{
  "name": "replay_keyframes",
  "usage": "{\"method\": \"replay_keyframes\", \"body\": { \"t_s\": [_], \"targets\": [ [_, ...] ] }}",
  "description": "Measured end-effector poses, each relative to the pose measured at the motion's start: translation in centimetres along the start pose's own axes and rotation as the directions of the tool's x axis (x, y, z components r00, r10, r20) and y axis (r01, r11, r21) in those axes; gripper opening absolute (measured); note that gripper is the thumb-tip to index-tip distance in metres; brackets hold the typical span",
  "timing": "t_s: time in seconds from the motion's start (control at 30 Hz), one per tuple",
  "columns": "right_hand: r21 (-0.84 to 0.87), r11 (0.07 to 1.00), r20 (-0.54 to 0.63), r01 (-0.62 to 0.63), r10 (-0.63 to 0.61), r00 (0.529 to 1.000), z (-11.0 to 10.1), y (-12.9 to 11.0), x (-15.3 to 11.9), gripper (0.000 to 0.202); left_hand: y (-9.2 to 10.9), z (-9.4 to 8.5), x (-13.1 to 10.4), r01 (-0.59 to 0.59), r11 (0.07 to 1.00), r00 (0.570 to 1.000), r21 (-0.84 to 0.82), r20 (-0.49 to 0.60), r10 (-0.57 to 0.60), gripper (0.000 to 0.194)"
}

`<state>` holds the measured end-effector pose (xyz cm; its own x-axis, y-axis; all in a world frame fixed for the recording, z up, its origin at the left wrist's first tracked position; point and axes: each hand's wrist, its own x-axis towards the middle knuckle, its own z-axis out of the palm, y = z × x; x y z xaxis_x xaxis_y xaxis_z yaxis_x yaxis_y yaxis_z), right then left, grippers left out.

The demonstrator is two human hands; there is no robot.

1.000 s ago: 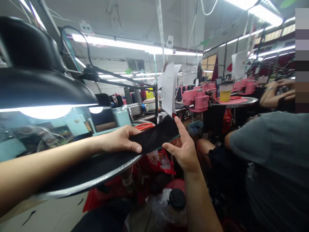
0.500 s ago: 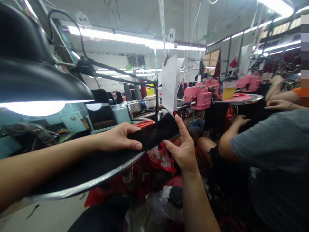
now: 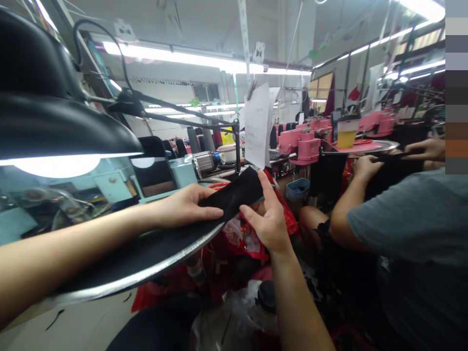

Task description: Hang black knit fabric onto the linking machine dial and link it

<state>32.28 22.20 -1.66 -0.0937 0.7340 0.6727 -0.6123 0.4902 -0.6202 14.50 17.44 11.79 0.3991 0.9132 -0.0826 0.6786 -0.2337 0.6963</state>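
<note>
A band of black fabric is stretched between my two hands over the edge of a round table with a metal rim. My left hand grips the band's left part, its thumb lying on top and its fingers hidden beneath. At the band's right end, my right hand pinches the lower edge with its thumb, the index finger stretched up along the end. More black fabric lies on the table under my left forearm.
A black lamp hangs low at the left. White papers hang behind the fabric. On the right, a person in a grey shirt handles dark cloth beside pink machines. Red bags sit below my hands.
My right hand has moved slightly left, nearer my left hand, and the fabric band now bends between them. The person's hands on the right have risen with dark cloth.
</note>
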Motion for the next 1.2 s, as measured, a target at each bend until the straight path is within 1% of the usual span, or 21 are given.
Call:
{"method": "replay_keyframes", "body": {
  "t_s": [0.07,0.23,0.37,0.43,0.47,0.5,0.53,0.6,0.67,0.7,0.73,0.83,0.93,1.0,1.07,1.2],
  "targets": [
    [0.002,1.0,-0.022,-0.002,0.002,1.0,-0.6,-0.2,0.1,0.092,-0.2,0.2,0.1,-0.008,1.0,1.0,-0.012,-0.02,0.008,0.029],
    [-0.003,0.999,-0.071,0.04,-0.04,0.997,-1.8,-0.1,0.0,0.089,-0.6,0.4,0.2,-0.057,0.998,0.998,-0.038,-0.016,0.056,0.027],
    [-0.043,0.997,-0.096,0.059,-0.063,0.993,-1.5,0.8,0.3,0.086,-0.8,0.3,0.1,-0.091,0.996,0.995,-0.012,-0.04,0.09,0.027],
    [-0.073,0.996,-0.105,0.057,-0.065,0.992,-1.1,1.3,0.5,0.084,-0.9,0.1,0.1,-0.078,0.997,0.996,-0.006,-0.045,0.078,0.03],
    [-0.102,0.993,-0.104,0.056,-0.067,0.992,-0.9,1.4,0.7,0.079,-0.8,0.0,0.2,-0.068,0.998,0.997,-0.008,-0.043,0.067,0.031],
    [-0.15,0.987,-0.084,0.062,-0.075,0.994,-0.8,1.4,0.8,0.072,-0.7,0.0,0.3,-0.053,0.999,0.998,-0.007,-0.04,0.053,0.033],
    [-0.209,0.975,-0.039,0.077,-0.087,0.995,-0.6,1.3,0.9,0.064,-0.5,-0.1,0.5,-0.034,0.999,0.999,0.004,-0.034,0.034,0.032],
    [-0.302,0.945,0.108,0.121,-0.092,0.99,-0.5,0.9,1.2,0.049,0.0,-0.2,0.9,-0.005,0.999,0.999,0.054,-0.041,0.007,0.028],
    [-0.309,0.94,0.244,0.147,-0.071,0.967,-0.5,0.4,1.6,0.047,0.3,-0.1,1.2,0.011,0.995,0.998,0.099,-0.065,-0.004,0.025],
    [-0.283,0.949,0.267,0.137,-0.06,0.962,-0.6,0.3,1.9,0.051,0.4,0.0,1.3,0.011,0.994,0.997,0.105,-0.076,-0.003,0.027],
    [-0.244,0.963,0.259,0.114,-0.049,0.965,-0.8,0.2,2.1,0.058,0.3,0.1,1.4,0.005,0.995,0.997,0.1,-0.078,0.003,0.03],
    [-0.123,0.992,0.168,0.027,-0.006,0.986,-1.8,0.1,2.6,0.081,-0.5,0.4,1.6,-0.002,0.998,0.998,0.067,-0.065,0.006,0.042],
    [-0.031,0.998,0.101,-0.048,0.051,0.994,-3.0,0.1,2.5,0.093,-0.9,0.6,1.7,-0.002,0.999,0.997,0.047,-0.071,0.005,0.046],
    [-0.009,0.998,0.064,-0.064,0.064,0.996,-3.6,0.1,2.2,0.097,-0.8,0.7,1.8,-0.009,0.999,0.997,0.035,-0.076,0.012,0.045],
    [0.017,0.999,0.028,-0.047,0.047,0.999,-3.7,0.2,2.0,0.096,-0.6,0.8,1.8,-0.026,0.999,0.996,0.03,-0.086,0.029,0.043],
    [0.054,0.999,-0.026,-0.002,0.004,1.0,-3.1,1.0,2.0,0.091,-0.4,0.9,1.6,-0.045,0.998,0.993,0.045,-0.105,0.05,0.04]
  ]
}}
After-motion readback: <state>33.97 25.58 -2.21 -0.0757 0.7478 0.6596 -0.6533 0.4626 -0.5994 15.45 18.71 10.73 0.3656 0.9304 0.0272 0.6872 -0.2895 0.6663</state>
